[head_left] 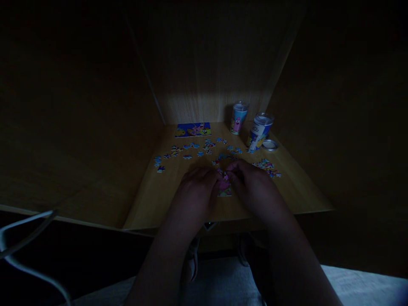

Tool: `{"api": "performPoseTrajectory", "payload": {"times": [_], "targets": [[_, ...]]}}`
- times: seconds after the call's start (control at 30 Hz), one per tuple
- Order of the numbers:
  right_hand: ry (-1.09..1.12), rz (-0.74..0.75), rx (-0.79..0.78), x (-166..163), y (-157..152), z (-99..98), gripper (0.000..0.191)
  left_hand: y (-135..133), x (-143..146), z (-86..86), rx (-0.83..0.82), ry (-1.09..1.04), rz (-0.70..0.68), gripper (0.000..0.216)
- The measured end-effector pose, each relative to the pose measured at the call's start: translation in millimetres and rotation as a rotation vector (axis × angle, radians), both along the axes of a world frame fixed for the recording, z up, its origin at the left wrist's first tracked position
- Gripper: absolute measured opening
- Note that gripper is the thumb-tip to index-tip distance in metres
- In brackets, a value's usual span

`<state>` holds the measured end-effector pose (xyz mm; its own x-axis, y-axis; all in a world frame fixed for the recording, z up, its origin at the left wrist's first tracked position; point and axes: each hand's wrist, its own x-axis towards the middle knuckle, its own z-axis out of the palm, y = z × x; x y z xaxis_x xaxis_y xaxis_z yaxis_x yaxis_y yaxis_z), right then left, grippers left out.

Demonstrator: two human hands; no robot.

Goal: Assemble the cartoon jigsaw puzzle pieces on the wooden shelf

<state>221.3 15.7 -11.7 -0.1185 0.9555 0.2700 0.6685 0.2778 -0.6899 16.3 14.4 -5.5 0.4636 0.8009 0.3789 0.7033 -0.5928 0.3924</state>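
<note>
In dim light, a small joined section of a jigsaw puzzle, pink and green, lies on the wooden surface between my two hands. My left hand is curled, its fingertips against the left edge of that section. From the other side, my right hand pinches a small puzzle piece at the section's upper part. Whether this piece is locked in, I cannot tell. Just beyond my fingers are loose blue and red pieces. More pieces lie beside my right hand.
Loose pieces are scattered at the left and middle. A finished cartoon puzzle lies by the back panel. Two clear-lidded printed canisters stand back right, near a round lid. Wooden walls enclose both sides. A white cable hangs lower left.
</note>
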Motion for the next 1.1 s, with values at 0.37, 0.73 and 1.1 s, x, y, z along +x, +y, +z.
{"api": "performPoseTrajectory", "payload": {"times": [0.37,0.73,1.1], "targets": [[0.095,0.069,-0.007,2,-2,2.4,0.012,1,-1,0.1,-0.006,-0.06,-0.004,0.01],[0.196,0.132,0.096,4,-2,-0.1,0.021,-4,-1,5.9,0.09,-0.015,0.068,0.007],[-0.118,-0.117,0.106,-6,0,-1.6,0.013,0,-9,5.9,0.072,0.057,0.055,0.036]]}}
